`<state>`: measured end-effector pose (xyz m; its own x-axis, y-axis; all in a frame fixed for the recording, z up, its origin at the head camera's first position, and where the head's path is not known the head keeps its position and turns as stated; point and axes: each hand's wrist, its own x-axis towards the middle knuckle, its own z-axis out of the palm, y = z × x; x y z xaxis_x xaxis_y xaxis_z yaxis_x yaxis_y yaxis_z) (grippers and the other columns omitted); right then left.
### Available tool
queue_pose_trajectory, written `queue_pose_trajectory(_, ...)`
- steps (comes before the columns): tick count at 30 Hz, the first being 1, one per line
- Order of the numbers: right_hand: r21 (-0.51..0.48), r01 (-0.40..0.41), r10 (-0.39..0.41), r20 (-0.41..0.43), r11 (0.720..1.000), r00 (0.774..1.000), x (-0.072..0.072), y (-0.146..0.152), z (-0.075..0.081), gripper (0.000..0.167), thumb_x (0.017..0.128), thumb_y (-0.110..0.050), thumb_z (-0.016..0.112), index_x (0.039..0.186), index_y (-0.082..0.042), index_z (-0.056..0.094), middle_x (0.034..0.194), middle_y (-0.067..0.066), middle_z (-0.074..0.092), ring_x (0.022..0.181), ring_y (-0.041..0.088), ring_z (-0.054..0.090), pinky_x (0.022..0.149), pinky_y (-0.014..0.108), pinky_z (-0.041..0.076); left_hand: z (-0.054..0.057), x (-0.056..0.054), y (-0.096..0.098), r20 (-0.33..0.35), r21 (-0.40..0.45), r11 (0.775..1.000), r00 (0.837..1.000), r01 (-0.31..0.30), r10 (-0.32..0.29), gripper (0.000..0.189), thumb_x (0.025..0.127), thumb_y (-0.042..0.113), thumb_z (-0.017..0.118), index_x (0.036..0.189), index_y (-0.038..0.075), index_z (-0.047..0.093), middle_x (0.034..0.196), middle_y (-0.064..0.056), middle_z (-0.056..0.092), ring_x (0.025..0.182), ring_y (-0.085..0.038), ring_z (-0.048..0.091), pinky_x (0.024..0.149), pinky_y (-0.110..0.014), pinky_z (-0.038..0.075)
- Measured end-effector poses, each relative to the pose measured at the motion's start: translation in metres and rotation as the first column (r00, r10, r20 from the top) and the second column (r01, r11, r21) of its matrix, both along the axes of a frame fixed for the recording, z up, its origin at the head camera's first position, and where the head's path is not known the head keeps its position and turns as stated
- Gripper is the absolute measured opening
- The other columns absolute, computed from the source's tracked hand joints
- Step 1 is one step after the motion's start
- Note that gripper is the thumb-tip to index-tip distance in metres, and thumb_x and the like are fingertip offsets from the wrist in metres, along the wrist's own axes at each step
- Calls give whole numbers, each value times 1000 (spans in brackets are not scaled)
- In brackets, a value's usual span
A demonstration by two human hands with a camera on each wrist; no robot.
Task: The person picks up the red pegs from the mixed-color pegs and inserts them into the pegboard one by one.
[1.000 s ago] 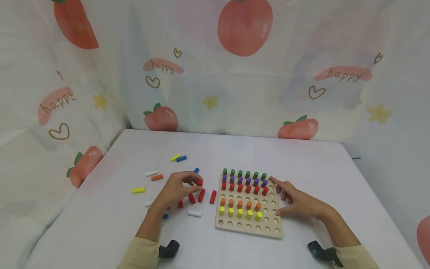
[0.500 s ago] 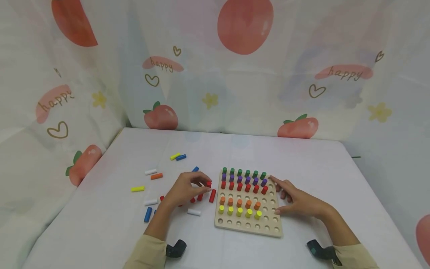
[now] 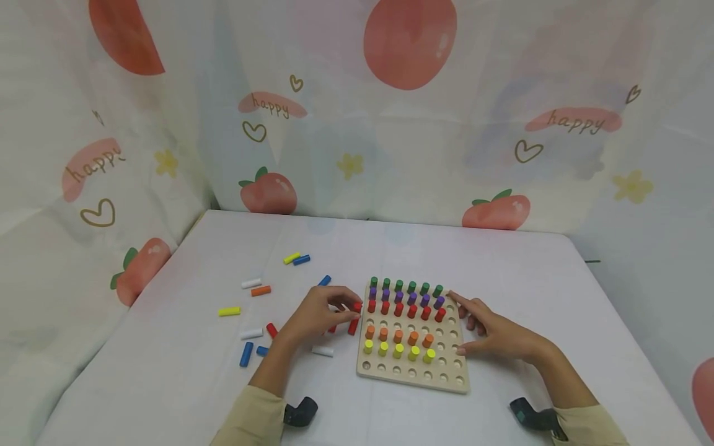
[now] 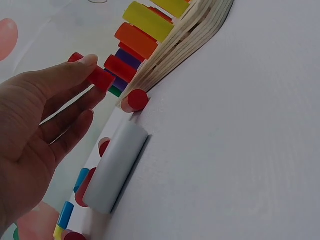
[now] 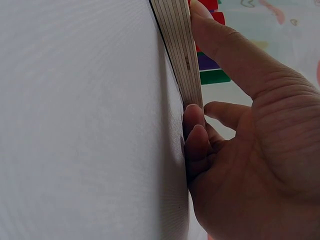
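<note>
Between its thumb and fingers my left hand (image 3: 320, 313) pinches a red peg (image 4: 101, 77), raised just left of the wooden pegboard (image 3: 385, 375). Rows of green, purple, red, orange and yellow pegs stand in the board. Empty holes (image 3: 411, 373) line its front row, and a bare row lies between the red and orange pegs. My right hand (image 3: 496, 331) rests at the board's right edge. Its thumb (image 5: 235, 42) lies on the edge, the index finger reaches the far corner, and other fingers bend against the side. Loose red pegs (image 3: 353, 327) lie under my left hand.
Left of the board lie loose pegs: a white peg (image 3: 322, 351), blue pegs (image 3: 246, 354), an orange peg (image 3: 260, 290) and a yellow peg (image 3: 229, 311). Farther back a yellow and a blue peg (image 3: 302, 260) touch. A printed cloth (image 3: 357, 136) hangs behind the white table (image 3: 530, 266).
My left hand has moved right with the red peg, from over the loose pegs to the board's left edge. Blue pegs and a red one have come into view behind it. The right hand stays put.
</note>
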<state>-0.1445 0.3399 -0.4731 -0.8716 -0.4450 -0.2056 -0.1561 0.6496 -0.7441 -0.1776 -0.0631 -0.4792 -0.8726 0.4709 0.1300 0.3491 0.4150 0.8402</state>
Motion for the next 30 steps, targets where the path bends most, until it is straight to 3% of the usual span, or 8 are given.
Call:
queue_pose_trajectory(8,12,9,-9,1,1000,1000,1,0,-1,108,82,-35,89,165,-16,24,120,9,40,98,26,42,76,30,42,0,-1,10,20,10,999,999,33,-33,21,92,16,81,112,22,77,103,14,71,95,-10,66,79,-27,58)
queue_pose_trajectory(16,1,2,-2,1,1000,1000,0,0,1,107,82,-33,89,165,-17,23,121,10,40,98,26,42,76,30,41,0,-1,19,7,0,998,998,70,-70,23,91,15,83,113,17,78,104,10,74,95,-7,67,85,-26,56)
queue_pose_trajectory(22,-12,-1,1,5,1000,1000,1,0,0,107,82,-32,89,165,-17,23,121,9,40,98,25,41,76,29,41,-3,0,24,63,-23,998,997,53,-51,23,91,14,82,113,19,79,102,14,72,96,-7,66,83,-24,56)
queue_pose_trajectory(30,9,4,-4,-4,1000,1000,1,0,0,108,82,-35,89,165,-17,23,122,9,40,99,24,42,77,29,41,-8,1,26,57,-39,998,997,50,-48,23,91,11,81,113,18,80,102,14,72,95,-7,66,84,-24,55)
